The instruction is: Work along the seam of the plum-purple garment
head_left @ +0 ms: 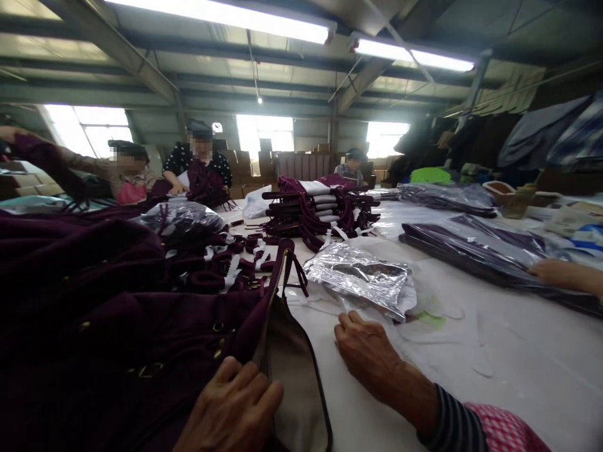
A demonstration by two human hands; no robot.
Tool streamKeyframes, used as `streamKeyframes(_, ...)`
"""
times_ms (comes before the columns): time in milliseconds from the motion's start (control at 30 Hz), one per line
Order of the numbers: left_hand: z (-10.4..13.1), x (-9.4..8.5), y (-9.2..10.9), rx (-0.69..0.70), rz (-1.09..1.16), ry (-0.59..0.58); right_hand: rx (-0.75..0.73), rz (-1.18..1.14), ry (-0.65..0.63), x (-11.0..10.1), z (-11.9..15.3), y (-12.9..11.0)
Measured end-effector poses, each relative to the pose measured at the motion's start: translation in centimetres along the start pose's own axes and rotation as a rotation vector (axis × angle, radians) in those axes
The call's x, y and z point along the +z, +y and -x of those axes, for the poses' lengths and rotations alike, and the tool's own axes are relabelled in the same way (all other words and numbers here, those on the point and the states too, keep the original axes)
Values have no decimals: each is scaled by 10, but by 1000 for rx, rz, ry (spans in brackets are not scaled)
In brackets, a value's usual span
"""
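A dark purple bag (188, 339) with gold fittings fills the lower left, its zipped edge open over a beige lining (289, 370). My left hand (233, 402) is closed on the bag's edge, fingers curled. My right hand (372, 351) has its fingers bent together on the white table, at the near edge of a clear plastic bag (360, 276) with a silvery sheen; its fingertips pinch what looks like the plastic's edge. Behind the plastic stands a stack of purple bags (320, 210) with straps and white wraps.
Purple straps (235, 263) with white paper strips lie mid-table. Plastic-wrapped purple pieces (471, 248) lie at right, where another person's hand (568, 276) touches them. People sit or stand across the white table (518, 364). A green item (429, 176) is at the back right.
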State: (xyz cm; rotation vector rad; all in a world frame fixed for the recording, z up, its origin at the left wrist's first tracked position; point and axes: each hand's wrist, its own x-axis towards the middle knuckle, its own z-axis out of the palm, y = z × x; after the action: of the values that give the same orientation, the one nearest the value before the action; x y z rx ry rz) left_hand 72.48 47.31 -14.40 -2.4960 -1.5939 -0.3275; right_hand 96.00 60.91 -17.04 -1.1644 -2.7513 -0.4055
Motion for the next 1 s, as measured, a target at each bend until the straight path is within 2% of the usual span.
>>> streamKeyframes(133,3,-8,0,31,27,0,-4,13,-2,-2,-3,-1)
streamKeyframes(233,10,-14,-7,128,-51,93,21,-14,12,-2,-1,0)
streamKeyframes(300,16,-16,-13,206,-121,155,24,-64,80,0,2,1)
streamKeyframes(400,26,-15,-19,251,-185,163,-4,-183,248,3,6,2)
streamKeyframes(500,34,-8,-21,225,-215,168,-31,-422,344,2,9,0)
streamKeyframes(667,28,-6,-18,176,-166,286,0,-961,345,-11,12,-6)
streamKeyframes(733,21,-12,-15,177,-154,264,82,-1204,288,-19,9,-14)
streamKeyframes(833,20,-21,-15,209,-212,137,207,-1549,43,-29,-5,-35)
streamKeyframes(867,22,-23,-17,218,-237,130,234,-1624,-44,-31,-11,-44)
streamKeyframes(933,27,-23,-21,275,-293,152,271,-1679,-168,-30,-24,-60)
streamKeyframes(1000,31,-21,-24,305,-333,195,290,-1638,-249,-27,-36,-71)
